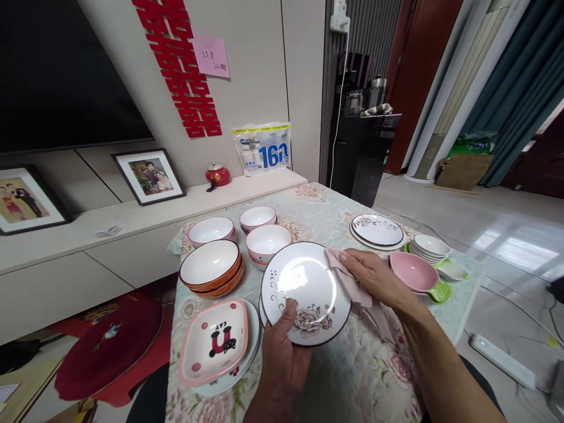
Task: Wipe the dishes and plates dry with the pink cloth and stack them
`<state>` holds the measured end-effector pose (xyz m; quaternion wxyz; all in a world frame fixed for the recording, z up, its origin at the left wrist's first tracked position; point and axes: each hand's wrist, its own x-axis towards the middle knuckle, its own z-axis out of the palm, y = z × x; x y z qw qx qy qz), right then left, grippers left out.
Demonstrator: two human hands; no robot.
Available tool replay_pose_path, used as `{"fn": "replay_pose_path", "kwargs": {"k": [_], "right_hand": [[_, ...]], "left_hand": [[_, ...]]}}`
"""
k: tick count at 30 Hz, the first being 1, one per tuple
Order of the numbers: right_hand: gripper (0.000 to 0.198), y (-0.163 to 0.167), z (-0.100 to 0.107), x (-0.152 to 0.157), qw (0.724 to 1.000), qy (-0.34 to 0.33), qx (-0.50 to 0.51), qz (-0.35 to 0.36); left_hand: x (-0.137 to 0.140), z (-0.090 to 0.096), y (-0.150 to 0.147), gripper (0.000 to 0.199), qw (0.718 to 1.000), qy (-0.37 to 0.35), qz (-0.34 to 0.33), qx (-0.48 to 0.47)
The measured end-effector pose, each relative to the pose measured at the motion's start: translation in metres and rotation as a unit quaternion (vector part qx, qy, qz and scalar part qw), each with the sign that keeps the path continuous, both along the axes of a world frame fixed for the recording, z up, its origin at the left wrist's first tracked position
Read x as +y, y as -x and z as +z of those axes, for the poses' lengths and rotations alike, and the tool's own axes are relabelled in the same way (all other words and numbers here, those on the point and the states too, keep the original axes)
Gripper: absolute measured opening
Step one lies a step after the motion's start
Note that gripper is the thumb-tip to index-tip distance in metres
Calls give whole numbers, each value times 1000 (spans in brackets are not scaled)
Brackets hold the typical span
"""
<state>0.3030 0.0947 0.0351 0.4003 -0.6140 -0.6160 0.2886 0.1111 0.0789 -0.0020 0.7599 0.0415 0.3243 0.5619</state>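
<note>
A white plate (304, 276) with a dark rim and brown flowers is held up over the table. My left hand (284, 352) grips its near edge, thumb on the face and fingers underneath. My right hand (370, 273) is closed on a pink cloth (346, 276), which presses against the plate's upper right rim and hangs down. Part of another dark-rimmed plate shows behind the held one on its left. To the left lies a square cat dish (210, 329) on top of white plates (252, 346). Matching floral plates (378, 229) are stacked farther back on the right.
Orange bowls (211, 267) are stacked at the left, near several white bowls (268, 238) with red rims. At the right edge stand pink leaf-handled bowls (414, 271) and small white dishes (429, 247). A floral tablecloth (317, 205) covers the table, beside a low cabinet (132, 247).
</note>
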Motion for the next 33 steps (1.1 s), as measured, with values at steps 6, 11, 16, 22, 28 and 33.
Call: {"fn": "replay_pose_path", "kwargs": {"k": [6, 11, 16, 22, 28, 33], "right_hand": [[34, 12, -14, 7, 982, 62, 177, 23], [43, 25, -31, 17, 925, 76, 371, -23], [46, 22, -30, 19, 910, 69, 399, -86], [52, 2, -23, 19, 908, 81, 389, -131], [52, -20, -14, 11, 911, 99, 378, -132], [58, -25, -9, 5, 919, 142, 340, -141]], "left_hand": [[-2, -3, -2, 71, 998, -50, 7, -22], [-4, -8, -5, 77, 996, -81, -4, -29], [-5, -9, -5, 81, 993, -113, -32, 3], [-7, -15, -9, 120, 959, -263, -60, 89], [1, -32, -2, 101, 704, -519, 33, 484], [5, -31, 11, 45, 385, -594, 140, 692]]}}
